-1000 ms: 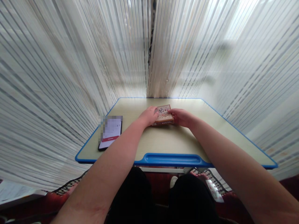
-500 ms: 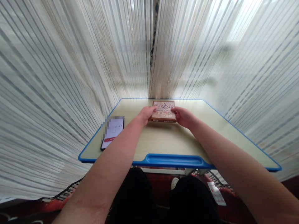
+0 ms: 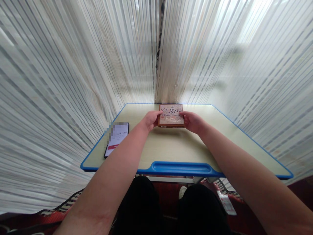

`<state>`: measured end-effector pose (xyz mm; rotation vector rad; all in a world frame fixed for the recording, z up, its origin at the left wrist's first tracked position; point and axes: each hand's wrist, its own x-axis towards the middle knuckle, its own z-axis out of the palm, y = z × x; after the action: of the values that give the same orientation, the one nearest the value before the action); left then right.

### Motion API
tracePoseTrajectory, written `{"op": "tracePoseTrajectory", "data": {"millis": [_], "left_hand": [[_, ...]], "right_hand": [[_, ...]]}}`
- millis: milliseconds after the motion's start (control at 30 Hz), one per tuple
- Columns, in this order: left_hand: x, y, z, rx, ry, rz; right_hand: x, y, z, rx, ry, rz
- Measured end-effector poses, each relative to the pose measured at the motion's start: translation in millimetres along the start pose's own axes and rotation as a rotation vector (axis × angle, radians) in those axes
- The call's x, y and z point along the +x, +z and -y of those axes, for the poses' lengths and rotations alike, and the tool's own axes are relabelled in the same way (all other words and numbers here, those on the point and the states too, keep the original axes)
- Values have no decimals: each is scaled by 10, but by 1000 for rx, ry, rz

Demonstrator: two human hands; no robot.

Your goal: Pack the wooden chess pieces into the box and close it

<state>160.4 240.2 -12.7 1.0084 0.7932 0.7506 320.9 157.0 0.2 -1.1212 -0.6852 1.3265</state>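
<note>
A flat, square Chinese chess box (image 3: pixel 171 118) with brown edges and dark lettering on its lid is at the far middle of the desk. My left hand (image 3: pixel 152 120) grips its left side, the thumb resting on the lid's edge. On the opposite side my right hand (image 3: pixel 192 121) holds it the same way. The lid is on, so what lies inside is hidden. The box's near edge appears slightly raised over the desk top (image 3: pixel 176 147), with a faint shadow below it.
At the desk's left lies a phone (image 3: pixel 119 138) showing running digits and a red bar. A blue pencil groove (image 3: pixel 182 167) runs along the near edge. White striped curtains (image 3: pixel 137 58) hang close around the back and sides. My knees (image 3: pixel 144 202) are under the desk.
The box has tilted slightly, its lid turned a little more toward me, with both hands still on its sides. The phone's digits have advanced. The view has shifted very slightly.
</note>
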Motion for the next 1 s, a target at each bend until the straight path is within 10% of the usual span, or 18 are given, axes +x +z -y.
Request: {"op": "tracePoseTrajectory", "data": {"millis": [600, 1000], "left_hand": [[-33, -4, -17, 17, 115, 25], [-193, 13, -70, 47, -146, 186]], "right_hand": [[45, -120, 31, -14, 9, 18], [89, -84, -23, 62, -45, -25]]}}
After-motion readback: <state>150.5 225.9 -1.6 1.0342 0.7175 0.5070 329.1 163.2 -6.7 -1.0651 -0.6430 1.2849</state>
